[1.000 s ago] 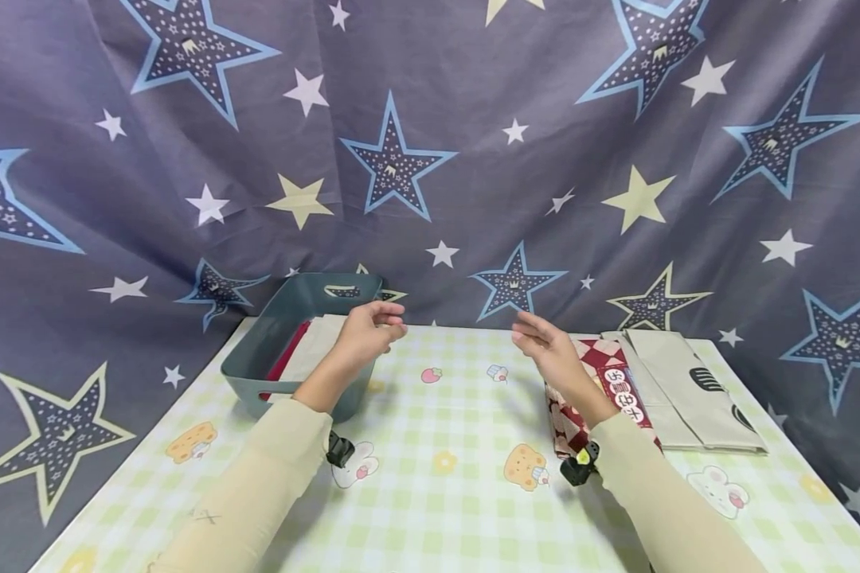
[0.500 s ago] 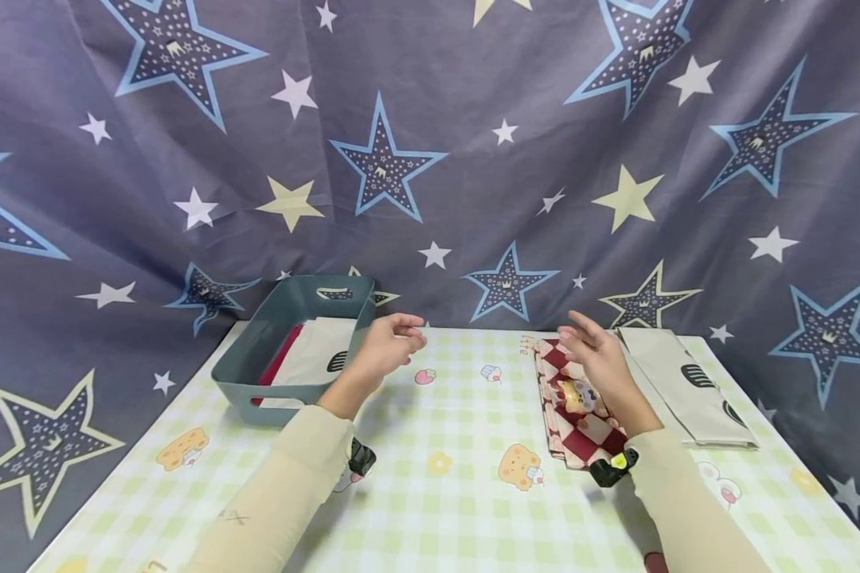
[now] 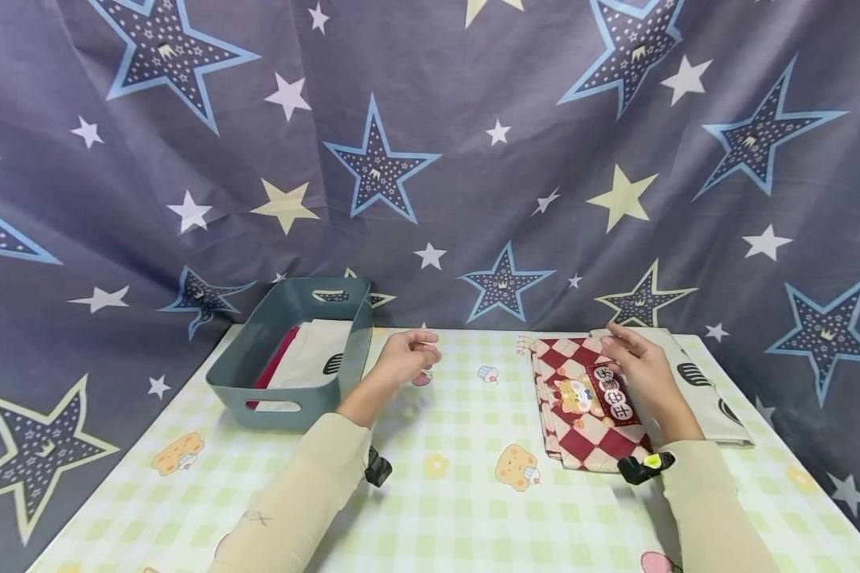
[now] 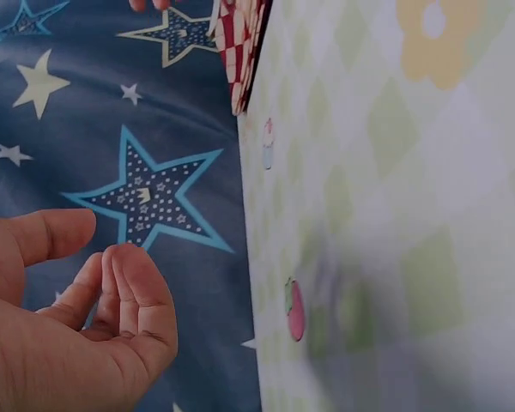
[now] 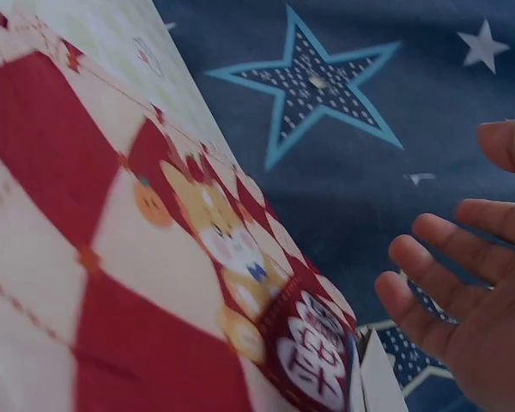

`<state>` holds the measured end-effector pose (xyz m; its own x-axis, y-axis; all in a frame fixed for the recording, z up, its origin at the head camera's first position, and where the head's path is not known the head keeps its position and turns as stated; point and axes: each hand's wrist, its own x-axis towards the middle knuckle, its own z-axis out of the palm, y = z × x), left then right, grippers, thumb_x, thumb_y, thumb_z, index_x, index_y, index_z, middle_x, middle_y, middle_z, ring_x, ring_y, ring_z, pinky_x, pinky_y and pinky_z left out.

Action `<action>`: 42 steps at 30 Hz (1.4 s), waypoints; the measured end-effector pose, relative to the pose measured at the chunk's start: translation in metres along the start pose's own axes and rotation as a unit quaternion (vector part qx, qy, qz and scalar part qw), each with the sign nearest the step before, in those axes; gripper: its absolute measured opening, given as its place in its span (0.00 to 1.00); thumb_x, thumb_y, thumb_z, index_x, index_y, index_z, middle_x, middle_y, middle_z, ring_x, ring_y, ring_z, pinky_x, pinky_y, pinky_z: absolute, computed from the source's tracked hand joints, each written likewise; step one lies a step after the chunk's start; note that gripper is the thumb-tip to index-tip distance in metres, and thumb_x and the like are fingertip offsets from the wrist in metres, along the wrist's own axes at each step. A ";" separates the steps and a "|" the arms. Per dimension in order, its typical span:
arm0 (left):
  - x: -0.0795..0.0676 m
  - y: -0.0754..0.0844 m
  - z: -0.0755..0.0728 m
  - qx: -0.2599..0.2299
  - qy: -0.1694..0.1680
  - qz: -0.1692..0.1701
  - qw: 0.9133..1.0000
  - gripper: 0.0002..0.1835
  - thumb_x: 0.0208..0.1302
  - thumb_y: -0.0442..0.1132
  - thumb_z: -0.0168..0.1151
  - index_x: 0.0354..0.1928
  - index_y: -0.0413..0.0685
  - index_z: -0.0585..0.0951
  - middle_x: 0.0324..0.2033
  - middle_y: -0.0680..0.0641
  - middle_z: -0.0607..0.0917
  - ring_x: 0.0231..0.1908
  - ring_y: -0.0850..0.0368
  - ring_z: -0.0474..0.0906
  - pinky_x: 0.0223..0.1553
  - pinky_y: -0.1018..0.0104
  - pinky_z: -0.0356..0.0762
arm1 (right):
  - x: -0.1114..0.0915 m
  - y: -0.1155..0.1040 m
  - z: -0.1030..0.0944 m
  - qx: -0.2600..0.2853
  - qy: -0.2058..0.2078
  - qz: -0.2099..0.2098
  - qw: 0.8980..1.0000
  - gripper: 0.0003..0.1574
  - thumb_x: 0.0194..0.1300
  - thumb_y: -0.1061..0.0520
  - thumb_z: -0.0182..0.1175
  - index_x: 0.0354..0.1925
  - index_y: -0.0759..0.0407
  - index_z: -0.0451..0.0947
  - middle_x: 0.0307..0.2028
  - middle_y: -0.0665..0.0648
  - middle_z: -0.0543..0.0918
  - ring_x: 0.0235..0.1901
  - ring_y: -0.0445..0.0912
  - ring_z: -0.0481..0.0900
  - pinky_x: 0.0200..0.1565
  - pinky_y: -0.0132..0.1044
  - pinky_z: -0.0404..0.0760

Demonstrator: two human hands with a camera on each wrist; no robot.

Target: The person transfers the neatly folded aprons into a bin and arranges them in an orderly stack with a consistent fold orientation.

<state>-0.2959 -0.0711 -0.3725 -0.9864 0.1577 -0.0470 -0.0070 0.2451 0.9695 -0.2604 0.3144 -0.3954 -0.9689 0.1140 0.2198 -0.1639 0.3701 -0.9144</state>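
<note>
Two bare hands stand apart with nothing in their grasp above a green-and-white gingham tablecloth (image 3: 466,509), before a star-printed curtain (image 3: 451,215). Over the past second the right hand (image 3: 641,378) has swung outward, away from the left hand (image 3: 406,358), uncovering most of the folded red-and-cream checked cloth (image 3: 588,422) with its cartoon animal and lettering panel. That cloth shows no shift of its own and lies to the left of the right fingers, which pass across its right edge in the head view and, judging by the right wrist view, are raised clear of it. Those fingers are lightly bent and spread, the thumb well apart from them. Beyond and to the right of them, partly behind the hand, lies a folded off-white cloth (image 3: 705,406) with black printed shapes. The left hand has drawn off from the teal plastic bin (image 3: 315,403); its fingers curve together, the thumb separated from their tips by a gap. To the left of those fingers, the bin holds a second off-white cloth (image 3: 304,358) beside a crimson cloth (image 3: 279,358). The change suggests a free moment between grips: the checked cloth lies in plain reach, yet neither hand appears to have taken hold of it.
</note>
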 end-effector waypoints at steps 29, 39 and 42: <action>0.019 -0.032 0.074 -0.025 -0.049 -0.047 0.997 0.22 0.65 0.31 0.65 0.61 0.37 0.78 0.36 0.46 0.82 0.33 0.54 0.78 0.35 0.63 0.83 | 0.004 0.030 -0.028 -0.077 -0.036 0.107 0.991 0.35 0.80 0.52 0.50 0.72 0.75 0.62 0.55 0.76 0.78 0.38 0.45 0.81 0.36 0.35 0.85; 0.025 -0.030 0.102 -0.050 -0.069 -0.059 0.995 0.21 0.64 0.28 0.64 0.60 0.33 0.78 0.34 0.46 0.82 0.26 0.58 0.74 0.31 0.66 0.82 | 0.002 0.031 -0.034 -0.089 -0.066 0.152 0.982 0.32 0.78 0.56 0.51 0.67 0.81 0.63 0.39 0.63 0.83 0.32 0.43 0.82 0.33 0.37 0.86; 0.024 -0.029 0.110 -0.059 -0.074 -0.065 0.993 0.22 0.63 0.27 0.64 0.60 0.33 0.78 0.33 0.45 0.81 0.25 0.57 0.74 0.31 0.64 0.84 | 0.001 0.032 -0.035 -0.095 -0.074 0.151 0.981 0.30 0.76 0.59 0.53 0.64 0.82 0.65 0.34 0.60 0.83 0.29 0.42 0.81 0.31 0.36 0.86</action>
<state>-0.3015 0.0309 -0.4286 -0.9411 0.2721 -0.2006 -0.1613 0.1601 0.9738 -0.2601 0.3590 -0.4124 -0.9864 0.1152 -0.1168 0.1596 0.5069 -0.8471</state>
